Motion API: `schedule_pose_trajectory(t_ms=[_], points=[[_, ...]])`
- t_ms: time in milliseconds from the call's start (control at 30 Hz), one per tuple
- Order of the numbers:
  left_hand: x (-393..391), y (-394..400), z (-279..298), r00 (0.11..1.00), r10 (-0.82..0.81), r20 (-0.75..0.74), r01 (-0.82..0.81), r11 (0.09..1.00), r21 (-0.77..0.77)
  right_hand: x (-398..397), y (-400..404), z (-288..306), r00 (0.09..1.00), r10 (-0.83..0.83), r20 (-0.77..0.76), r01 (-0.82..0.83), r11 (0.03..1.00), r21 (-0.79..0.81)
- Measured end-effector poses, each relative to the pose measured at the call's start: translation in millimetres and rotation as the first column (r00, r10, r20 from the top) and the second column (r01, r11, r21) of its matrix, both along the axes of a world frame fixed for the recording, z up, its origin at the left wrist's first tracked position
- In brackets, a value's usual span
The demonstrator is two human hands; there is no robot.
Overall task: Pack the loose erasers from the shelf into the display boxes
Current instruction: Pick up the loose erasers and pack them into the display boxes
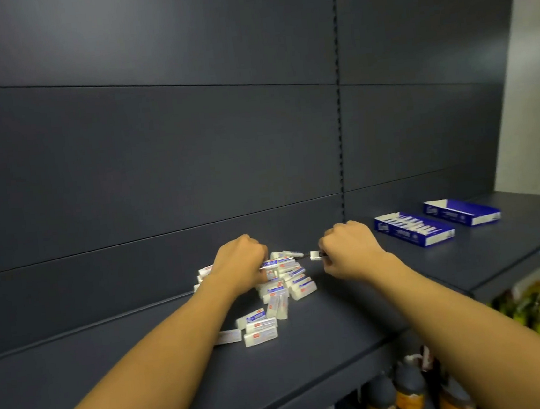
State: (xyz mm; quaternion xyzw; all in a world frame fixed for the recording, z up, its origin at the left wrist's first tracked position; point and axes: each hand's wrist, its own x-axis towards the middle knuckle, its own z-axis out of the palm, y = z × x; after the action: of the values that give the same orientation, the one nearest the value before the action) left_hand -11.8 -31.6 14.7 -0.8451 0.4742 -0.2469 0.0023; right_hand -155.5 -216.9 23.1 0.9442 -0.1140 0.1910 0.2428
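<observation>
Forearms: both bare, nearest the camera, reaching from the near edge toward the far side of the shelf.
Back panel (156, 149): dark grey, ribbed with horizontal seams, slotted upright right of centre.
Shelf (326, 338): dark grey, flat; carries everything listed below except the bottles.
Lower tier: dark bottles (409, 386) with orange labels under the near edge; blurred coloured packs at far right.
Far box (462, 211): blue and white display box, far right on the shelf, lid flap up; contents cannot be made out.
Near box (414, 228): same kind, just left of the far box, a row of white erasers standing in it.
Pile (281, 289): loose white erasers with blue and red sleeves, centre of the shelf, heaped and overlapping, a few stragglers trailing toward the near edge.
Left hand (241, 262): knuckles up on the far left part of the pile, fingers curled round several erasers.
Right hand (350, 249): just right of the pile, fingers curled, pinching an eraser.
Pinched eraser (315, 255): small white block at the right fingertips, between the two hands, above the shelf.
</observation>
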Motion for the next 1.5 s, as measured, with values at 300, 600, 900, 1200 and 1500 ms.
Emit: schedule_pose_trajectory(t_ms=[300,600,900,1200,1500], points=[[-39,-52,11,1.000,0.019,-0.002,-0.019,0.999,0.025,-67,-54,13,0.990,-0.138,-0.015,0.138,0.990,0.018],[-85,-98,11,0.991,0.127,-0.049,-0.125,0.991,0.054,-124,-99,14,0.986,-0.162,-0.037,0.165,0.982,0.093],[-131,-143,15,0.985,0.161,-0.053,-0.159,0.986,0.043,-163,-143,16,0.993,-0.118,-0.009,0.118,0.989,0.093],[-155,-192,18,0.977,0.183,-0.111,-0.184,0.983,0.002,-176,-198,10,0.994,-0.112,-0.014,0.113,0.985,0.132],[-136,-259,13,0.973,0.169,-0.158,-0.175,0.984,-0.022,-156,-258,9,0.992,-0.125,-0.016,0.126,0.984,0.128]])
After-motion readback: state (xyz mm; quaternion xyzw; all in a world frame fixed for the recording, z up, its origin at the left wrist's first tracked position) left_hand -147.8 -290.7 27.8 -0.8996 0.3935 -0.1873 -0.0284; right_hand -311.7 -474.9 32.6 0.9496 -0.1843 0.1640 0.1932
